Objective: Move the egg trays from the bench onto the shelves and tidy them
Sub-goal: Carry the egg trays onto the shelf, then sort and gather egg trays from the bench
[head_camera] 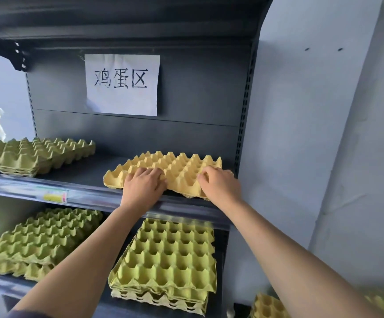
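Curled over the front cups of the yellow pulp egg tray (179, 164), left hand (144, 182) and right hand (221, 183) grip it; probably light, bendy and crushable, best held near both ends.

- Soft, even light; the pale blue-grey painted wall (324, 134) looks bright.
- The dark grey metal shelving unit (198, 99) stays dim under its top.
- Its glossy shelf-edge strip (37, 189) glints, smeared by blur.
- The yellow moulded-pulp egg tray (177, 168) is fairly sharp.
- Edges bow; the unit's right upright (246, 99) curves.
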Action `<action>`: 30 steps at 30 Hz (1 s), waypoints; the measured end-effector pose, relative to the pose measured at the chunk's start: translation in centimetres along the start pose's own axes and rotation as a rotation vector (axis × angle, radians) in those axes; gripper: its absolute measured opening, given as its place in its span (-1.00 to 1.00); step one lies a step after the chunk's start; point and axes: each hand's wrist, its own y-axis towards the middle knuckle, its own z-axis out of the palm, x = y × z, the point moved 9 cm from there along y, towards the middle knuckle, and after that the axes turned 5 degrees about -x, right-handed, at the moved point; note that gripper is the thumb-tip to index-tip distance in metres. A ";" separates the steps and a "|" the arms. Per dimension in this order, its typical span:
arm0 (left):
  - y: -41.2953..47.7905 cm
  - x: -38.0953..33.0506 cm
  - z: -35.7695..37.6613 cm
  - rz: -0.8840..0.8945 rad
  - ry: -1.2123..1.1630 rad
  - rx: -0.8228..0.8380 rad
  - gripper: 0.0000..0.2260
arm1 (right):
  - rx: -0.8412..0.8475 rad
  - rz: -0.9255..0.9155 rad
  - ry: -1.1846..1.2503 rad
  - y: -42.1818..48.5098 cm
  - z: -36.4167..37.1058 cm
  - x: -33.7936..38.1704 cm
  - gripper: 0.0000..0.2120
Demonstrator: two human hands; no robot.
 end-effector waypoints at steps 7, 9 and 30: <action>-0.5 -1.9 -1.7 0.076 -0.028 -0.205 -0.58 | 0.038 -0.033 0.117 0.2 0.1 -0.1 -0.67; 0.0 -4.6 -2.5 0.154 -0.045 -0.237 -0.61 | -0.021 -0.087 0.100 0.0 -1.2 -0.3 -0.68; -10.8 -37.7 14.1 0.575 -0.243 0.075 -0.74 | 0.220 0.094 -0.052 -14.7 -1.3 -34.8 -0.70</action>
